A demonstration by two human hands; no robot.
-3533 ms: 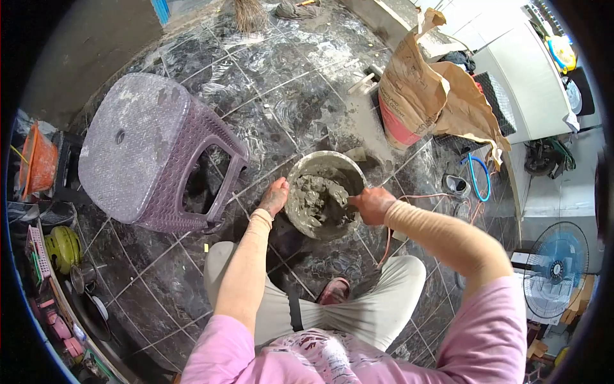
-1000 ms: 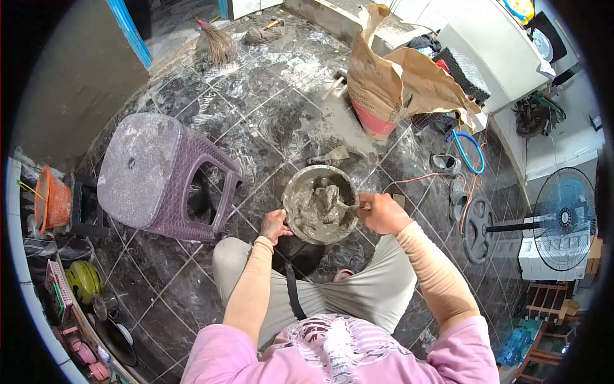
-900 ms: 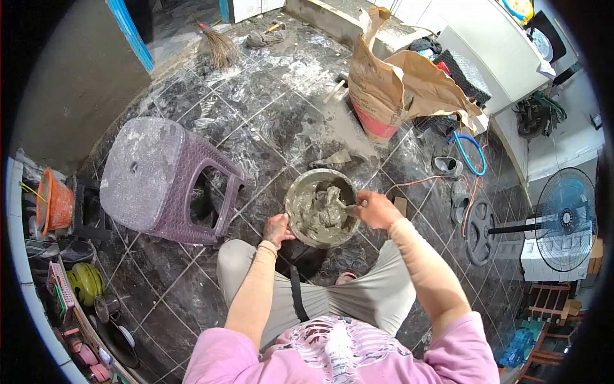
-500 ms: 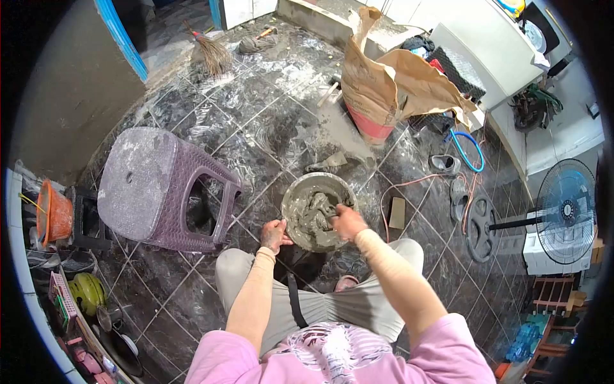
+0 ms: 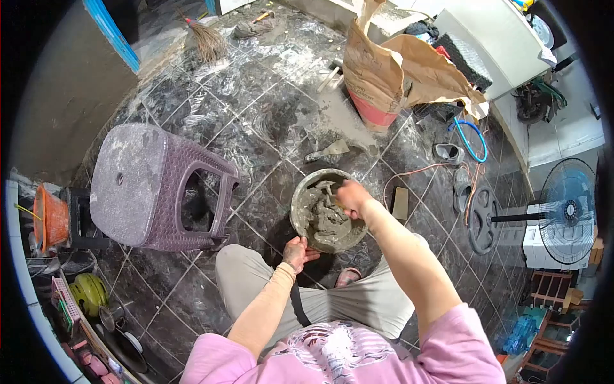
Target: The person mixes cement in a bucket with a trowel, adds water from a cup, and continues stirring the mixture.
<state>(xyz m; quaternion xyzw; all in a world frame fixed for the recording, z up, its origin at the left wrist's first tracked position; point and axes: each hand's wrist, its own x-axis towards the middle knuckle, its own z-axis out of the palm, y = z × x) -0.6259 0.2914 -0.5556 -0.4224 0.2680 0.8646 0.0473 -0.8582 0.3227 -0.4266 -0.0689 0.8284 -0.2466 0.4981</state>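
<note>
A round basin (image 5: 296, 221) of wet grey mortar (image 5: 323, 214) sits on the tiled floor between my knees, a little tilted. My left hand (image 5: 297, 254) grips its near left rim, fingers closed on the edge. Over the right side of the basin, my right hand (image 5: 353, 198) is closed in a fist, with a thin mortar-coated piece reaching from it into the mix. I cannot tell what tool this is. Just beyond the far rim lies a putty knife (image 5: 327, 151), its blade smeared with grey.
An open paper cement bag (image 5: 374, 77) stands ahead, with spilled powder around it. To the left is a purple plastic stool (image 5: 166, 185). A small block (image 5: 400, 203), a cable, sandals (image 5: 449, 153) and a standing fan (image 5: 566, 211) are on the right. A broom (image 5: 206, 45) lies far left.
My right hand has moved up toward the far right rim. The basin has shifted slightly right and tilted, and my left hand has gone with its rim.
</note>
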